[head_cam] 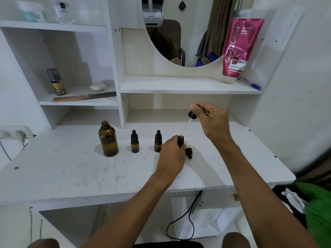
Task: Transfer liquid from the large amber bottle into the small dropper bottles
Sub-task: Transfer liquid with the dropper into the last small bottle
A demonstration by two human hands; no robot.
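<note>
Large amber bottle [108, 139] stands uncapped on the desk [71, 172], left of centre, well apart from both hands. First capped dropper bottle [134, 141] is near it, second capped dropper bottle [158, 141] further right. Your left hand [172, 154] grips the open third bottle [180, 140] at centre frame, fingers curled round it. Your right hand [211, 120] pinches the long dropper [192, 115] by its black top, glass tube slanting down to the bottle's mouth; tip inside or just above, can't tell. Loose cap [189, 152] lies on the desk just beside your left hand.

Risks: the mouth is narrow and the tube slanted, so a squeeze off-centre likely runs down the outside. Glass tip could knock the rim. Fill level is unreadable through the amber, so overfilling is possible. Reaching back for a refill, your arm could clip the capped bottles or tip the open large one.
</note>
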